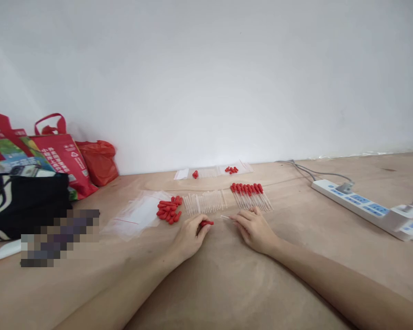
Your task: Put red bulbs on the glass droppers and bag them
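Between the thumb and fingers of my left hand (192, 236) is a red rubber bulb (208, 223), its narrow end pointing right. My right hand (253, 228) pinches a thin clear tube (225, 217) whose free end points left at the bulb, with a small gap between them. Behind my hands lies a row of clear tubes (204, 202). To its left is a pile of loose red bulbs (168, 210). Tubes fitted with red bulbs (249, 189) lie side by side just beyond my right hand.
Clear plastic bags (134, 217) lie left of the bulb pile. More bags with red bulbs (231, 170) rest near the wall. A white power strip (358, 204) with cables is at right. Shopping bags (60, 158) and a black cloth (30, 201) stand at left.
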`<state>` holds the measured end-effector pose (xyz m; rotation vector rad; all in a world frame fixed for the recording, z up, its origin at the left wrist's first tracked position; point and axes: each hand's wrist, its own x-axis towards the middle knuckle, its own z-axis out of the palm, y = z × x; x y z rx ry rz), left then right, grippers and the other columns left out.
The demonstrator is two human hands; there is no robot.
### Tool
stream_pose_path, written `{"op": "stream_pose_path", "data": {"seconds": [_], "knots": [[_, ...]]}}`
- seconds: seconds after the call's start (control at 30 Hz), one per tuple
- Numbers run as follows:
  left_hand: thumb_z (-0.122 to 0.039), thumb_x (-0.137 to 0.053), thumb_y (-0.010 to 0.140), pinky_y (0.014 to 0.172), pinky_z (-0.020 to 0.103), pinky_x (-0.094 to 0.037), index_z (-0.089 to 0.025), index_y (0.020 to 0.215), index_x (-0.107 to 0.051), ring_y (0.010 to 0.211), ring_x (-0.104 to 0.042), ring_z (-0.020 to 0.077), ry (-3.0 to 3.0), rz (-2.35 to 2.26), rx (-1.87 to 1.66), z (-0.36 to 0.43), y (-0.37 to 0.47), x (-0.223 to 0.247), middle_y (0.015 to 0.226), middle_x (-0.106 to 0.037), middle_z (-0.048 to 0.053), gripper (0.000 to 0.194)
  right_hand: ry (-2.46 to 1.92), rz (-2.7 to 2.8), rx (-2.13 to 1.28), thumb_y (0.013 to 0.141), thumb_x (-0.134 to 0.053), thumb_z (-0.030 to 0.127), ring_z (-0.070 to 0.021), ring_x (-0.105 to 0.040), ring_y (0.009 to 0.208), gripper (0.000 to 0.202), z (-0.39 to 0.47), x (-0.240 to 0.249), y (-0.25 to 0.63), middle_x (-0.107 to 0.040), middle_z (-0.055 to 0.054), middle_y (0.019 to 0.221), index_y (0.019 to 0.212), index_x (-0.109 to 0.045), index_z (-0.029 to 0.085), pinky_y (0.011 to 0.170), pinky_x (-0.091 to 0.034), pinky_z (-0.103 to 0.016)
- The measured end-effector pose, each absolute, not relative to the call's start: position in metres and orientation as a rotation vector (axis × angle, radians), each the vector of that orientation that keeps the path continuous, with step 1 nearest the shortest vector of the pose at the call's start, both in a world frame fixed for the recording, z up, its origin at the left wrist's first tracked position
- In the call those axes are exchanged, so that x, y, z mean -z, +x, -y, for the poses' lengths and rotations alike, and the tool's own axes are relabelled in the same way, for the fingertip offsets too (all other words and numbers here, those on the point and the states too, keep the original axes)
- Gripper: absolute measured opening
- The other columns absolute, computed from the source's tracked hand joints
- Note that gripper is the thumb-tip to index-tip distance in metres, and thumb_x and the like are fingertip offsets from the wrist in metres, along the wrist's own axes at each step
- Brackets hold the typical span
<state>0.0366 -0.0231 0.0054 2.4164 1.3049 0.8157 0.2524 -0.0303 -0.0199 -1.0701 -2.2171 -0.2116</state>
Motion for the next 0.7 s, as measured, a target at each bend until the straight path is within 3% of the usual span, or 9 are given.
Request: {"op": "stream_pose_path", "data": {"seconds": [0.27, 0.7], "knots": [[-0.023, -0.043, 0.083, 0.062, 0.023, -0.04, -0.018, 0.084, -0.051, 0.067, -0.055, 0.013, 2.316, -1.212, -0.824, 0.0266, 0.0402, -0.0024, 0.073, -0.059, -0.002, 0.01, -0.985, 2.301, 0.187, 0.082, -0.04, 0.012, -0.013, -0.048, 0.067, 0.027, 0.0318, 0.0183, 0.2469, -0.059, -0.004, 0.075, 0.1, -0.059, 0.019, 0.07, -0.024, -0.03], [-0.02, -0.046, 0.081, 0.063, 0.022, -0.041, -0.017, 0.08, -0.061, 0.068, -0.056, 0.0131, 2.384, -1.095, -0.815, 0.0294, 0.0414, -0.0042, 0.073, -0.063, 0.0, 0.015, -0.854, 2.37, 0.121, 0.077, -0.038, 0.004, -0.0109, -0.048, 0.069, 0.039, 0.0261, 0.017, 0.2508, -0.059, -0.002, 0.077, 0.105, -0.058, 0.023, 0.072, -0.021, -0.031]]}}
